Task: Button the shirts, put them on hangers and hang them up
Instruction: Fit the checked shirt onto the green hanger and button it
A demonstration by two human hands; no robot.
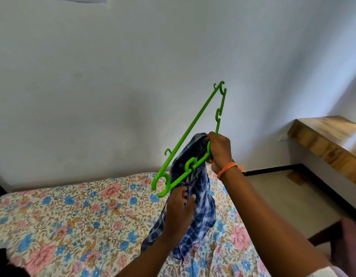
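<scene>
Head view: right hand (219, 150) raised in front of a pale wall (113, 76), fingers curled tight round the neck of a green plastic hanger (195, 134) together with a bunch of blue checked shirt (201, 196); grip closed on both at that spot. Hanger tilted steeply, one shoulder end pointing up and to the right, the other end down by the left hand, its curved hook low at the left. Orange thread band (227, 168) round the right wrist. Left hand (179, 206) lower down, fingers and thumb closed on the shirt cloth just under the hanger's lower end; grip pinching fabric. Shirt hanging crumpled between the two hands, lower part trailing down toward a bed (73, 216) covered by a floral sheet in pink, blue and tan; contact with the sheet not clear. To the right, a wooden ledge (323, 136) along the wall above a tan floor (283, 196) with dark edging.
</scene>
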